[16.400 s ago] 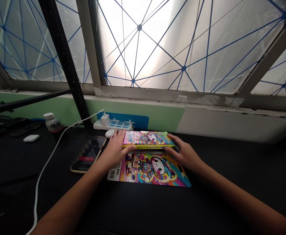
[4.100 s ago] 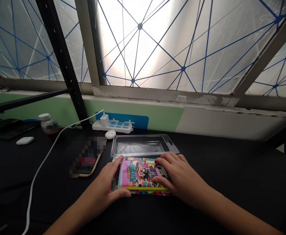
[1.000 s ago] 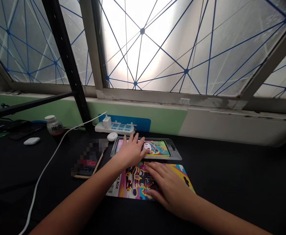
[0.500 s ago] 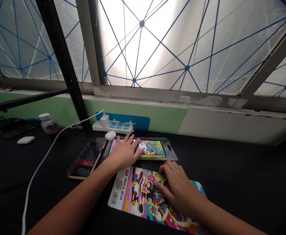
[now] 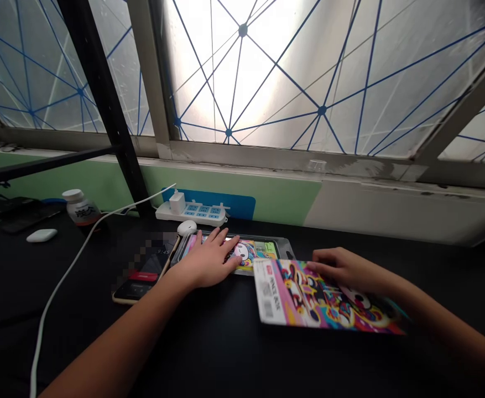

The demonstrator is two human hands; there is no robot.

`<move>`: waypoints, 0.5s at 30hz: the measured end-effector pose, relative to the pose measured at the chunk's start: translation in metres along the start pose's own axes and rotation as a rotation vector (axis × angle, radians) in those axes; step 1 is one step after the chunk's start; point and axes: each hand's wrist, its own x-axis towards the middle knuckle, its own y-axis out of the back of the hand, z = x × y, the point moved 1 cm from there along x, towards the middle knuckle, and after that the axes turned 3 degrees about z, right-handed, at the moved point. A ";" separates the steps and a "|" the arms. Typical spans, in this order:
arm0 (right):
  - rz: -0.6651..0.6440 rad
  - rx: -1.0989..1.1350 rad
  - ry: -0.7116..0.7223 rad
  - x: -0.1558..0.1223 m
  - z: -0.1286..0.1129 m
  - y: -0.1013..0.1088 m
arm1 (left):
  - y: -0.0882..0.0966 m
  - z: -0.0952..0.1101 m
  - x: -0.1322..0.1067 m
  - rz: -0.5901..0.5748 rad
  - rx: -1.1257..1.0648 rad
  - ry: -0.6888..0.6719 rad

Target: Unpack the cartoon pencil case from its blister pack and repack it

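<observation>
My left hand (image 5: pixel 211 258) lies with fingers spread on a clear plastic package (image 5: pixel 286 249) holding a bright pencil box (image 5: pixel 246 251) with a cartoon face on it. The palm and fingers cover the package's left part. My right hand (image 5: pixel 345 268) grips the far edge of a colourful printed card (image 5: pixel 304 298) marked "PENCIL BOX", its thumb on the printed face. The card's far left corner overlaps the front of the package in view. Its right end is blurred and partly behind my right hand.
A smartphone (image 5: pixel 140 282) lies left of the package, near a small white earbud case (image 5: pixel 187 228). Behind stands a white power strip (image 5: pixel 192 213) with a charger. A white cable (image 5: pixel 66 276) crosses the left side, near a white-capped bottle (image 5: pixel 80 207) and a white mouse-like object (image 5: pixel 42 235).
My right hand has taken hold of the card and moved it right and farther away from me, turning it slightly. My left hand has stayed on the package.
</observation>
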 end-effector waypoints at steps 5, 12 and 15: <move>0.082 -0.005 -0.120 0.020 0.032 0.007 | 0.003 -0.001 -0.003 -0.041 -0.021 -0.020; 0.171 0.041 -0.044 0.038 -0.008 -0.019 | -0.003 0.008 -0.002 0.067 0.000 -0.049; 0.029 0.088 -0.032 0.046 -0.004 -0.010 | -0.005 0.008 -0.001 0.077 -0.002 -0.053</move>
